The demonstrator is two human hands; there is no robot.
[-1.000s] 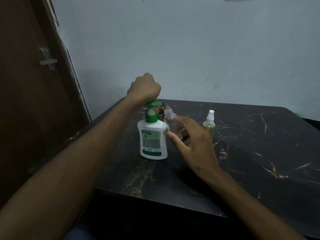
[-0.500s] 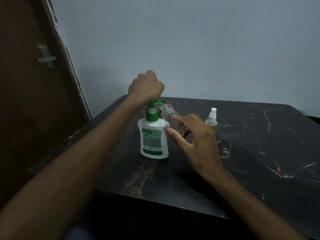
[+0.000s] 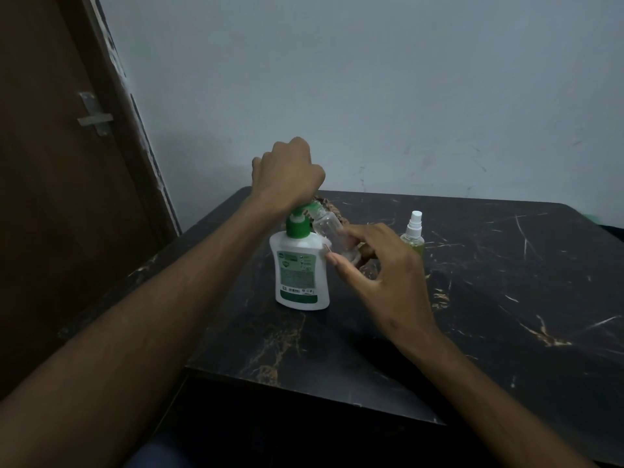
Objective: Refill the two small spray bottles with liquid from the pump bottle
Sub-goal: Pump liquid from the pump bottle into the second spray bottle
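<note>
Left hand (image 3: 287, 173) fisted on pump bottle (image 3: 300, 265) green head; right hand (image 3: 381, 275) pinches clear, seemingly empty spray bottle (image 3: 329, 231).

- Pump bottle (image 3: 301, 271): a green-and-white label faces the camera, carrying a small emblem, blocks of fine print and a barcode-like strip along the bottom edge. The print is too small and blurred to read.
- No brand, number or sign can be made out elsewhere.

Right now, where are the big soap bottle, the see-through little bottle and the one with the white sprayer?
pump bottle (image 3: 299, 271): head view, on its label.
clear bottle (image 3: 326, 226): head view, on its shoulder.
capped spray bottle (image 3: 414, 221): head view, on its white sprayer.
</note>
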